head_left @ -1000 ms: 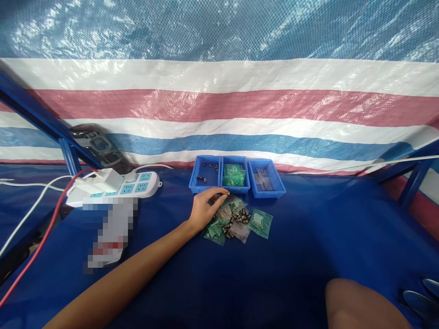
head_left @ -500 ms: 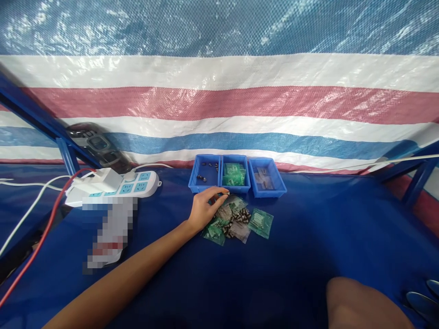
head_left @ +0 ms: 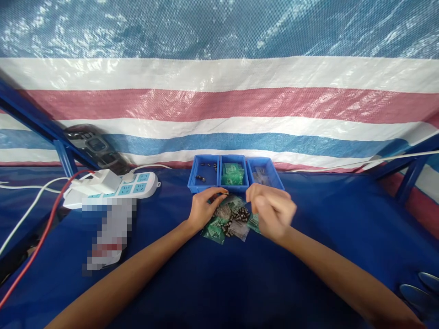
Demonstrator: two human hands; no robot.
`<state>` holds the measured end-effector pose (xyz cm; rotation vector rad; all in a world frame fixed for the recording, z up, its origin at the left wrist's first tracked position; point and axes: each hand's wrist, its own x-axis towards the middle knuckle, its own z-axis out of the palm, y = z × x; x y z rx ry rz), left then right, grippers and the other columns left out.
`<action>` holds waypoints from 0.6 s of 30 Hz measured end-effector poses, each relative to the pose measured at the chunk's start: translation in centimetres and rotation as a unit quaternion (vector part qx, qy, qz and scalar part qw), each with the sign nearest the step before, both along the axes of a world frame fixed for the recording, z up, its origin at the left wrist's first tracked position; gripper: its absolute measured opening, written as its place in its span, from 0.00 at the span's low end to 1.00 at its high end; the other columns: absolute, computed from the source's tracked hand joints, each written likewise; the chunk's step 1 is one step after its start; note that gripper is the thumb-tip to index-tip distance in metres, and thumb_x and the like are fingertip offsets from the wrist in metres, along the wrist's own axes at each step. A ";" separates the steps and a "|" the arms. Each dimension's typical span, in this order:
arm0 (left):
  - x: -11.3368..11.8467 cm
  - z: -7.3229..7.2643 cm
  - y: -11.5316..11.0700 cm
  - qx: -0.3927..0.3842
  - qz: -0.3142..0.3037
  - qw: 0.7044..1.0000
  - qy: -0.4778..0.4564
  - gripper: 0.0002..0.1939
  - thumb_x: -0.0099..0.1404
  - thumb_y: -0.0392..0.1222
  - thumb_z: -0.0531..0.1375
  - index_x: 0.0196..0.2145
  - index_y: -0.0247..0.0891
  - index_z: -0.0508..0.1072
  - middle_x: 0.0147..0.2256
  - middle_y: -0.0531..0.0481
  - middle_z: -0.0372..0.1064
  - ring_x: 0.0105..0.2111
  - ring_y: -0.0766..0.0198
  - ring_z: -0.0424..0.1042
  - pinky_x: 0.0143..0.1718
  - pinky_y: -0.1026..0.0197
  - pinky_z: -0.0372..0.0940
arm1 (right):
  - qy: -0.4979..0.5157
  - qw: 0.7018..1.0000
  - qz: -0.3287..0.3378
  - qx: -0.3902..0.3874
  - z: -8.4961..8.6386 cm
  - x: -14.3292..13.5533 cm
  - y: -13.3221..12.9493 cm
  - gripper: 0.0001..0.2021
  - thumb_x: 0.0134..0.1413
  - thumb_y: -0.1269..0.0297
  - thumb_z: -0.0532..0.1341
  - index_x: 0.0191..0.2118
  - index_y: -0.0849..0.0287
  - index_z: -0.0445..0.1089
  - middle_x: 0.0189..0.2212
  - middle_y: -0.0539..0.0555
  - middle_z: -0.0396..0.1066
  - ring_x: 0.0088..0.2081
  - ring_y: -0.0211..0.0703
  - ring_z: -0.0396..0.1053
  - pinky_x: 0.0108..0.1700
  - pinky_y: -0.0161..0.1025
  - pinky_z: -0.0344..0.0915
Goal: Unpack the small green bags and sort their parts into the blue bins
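Note:
My left hand pinches a small metal piece between thumb and forefinger; its kind is too small to tell. Just below is a mixed pile of dark metal pieces, a clear bag and green bags of pins. My right hand, slightly blurred, hovers at the pile's right side with curled fingers; what they hold, if anything, is hidden. It partly covers a green bag and the front of the right blue bin.
The left blue bin contains several dark metal pieces, and the middle bin green bags. Clear bags lie in the right bin. Leftward are a power strip, cables and a pixelated object. A striped sheet hangs behind the table.
My right hand has come in from the lower right to the pile, its fingers curled. My left hand keeps its pinch in nearly the same place.

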<state>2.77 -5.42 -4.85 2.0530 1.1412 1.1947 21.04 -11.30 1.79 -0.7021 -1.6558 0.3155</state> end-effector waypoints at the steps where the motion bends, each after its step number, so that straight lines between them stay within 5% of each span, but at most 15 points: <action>1: 0.1 0.0 0.0 0.000 0.001 1.000 -0.004 0.09 0.62 0.44 0.59 0.37 0.39 0.75 0.35 0.50 0.75 0.27 0.66 0.72 0.31 0.64 0.68 | 0.006 1.000 -0.016 -0.019 -1.1 -0.4 1.5 0.19 0.62 0.67 0.49 0.18 0.59 0.57 0.16 0.49 0.54 0.19 0.34 0.54 0.24 0.36 0.54; 7: 0.2 0.1 0.1 0.002 -0.015 1.000 -0.022 0.10 0.62 0.45 0.59 0.38 0.39 0.75 0.35 0.49 0.75 0.30 0.63 0.73 0.32 0.63 0.69 | -0.038 0.987 -0.061 -0.146 -6.1 -1.0 3.9 0.12 0.59 0.65 0.52 0.27 0.61 0.67 0.22 0.51 0.64 0.23 0.36 0.60 0.28 0.35 0.56; 18: -0.1 0.0 0.1 -0.005 -0.013 1.000 -0.017 0.10 0.64 0.46 0.57 0.35 0.38 0.74 0.31 0.49 0.72 0.23 0.68 0.68 0.26 0.66 0.64 | -0.003 0.974 -0.034 -0.223 -7.0 -0.9 4.4 0.05 0.56 0.65 0.55 0.35 0.59 0.67 0.20 0.47 0.57 0.20 0.34 0.54 0.24 0.33 0.52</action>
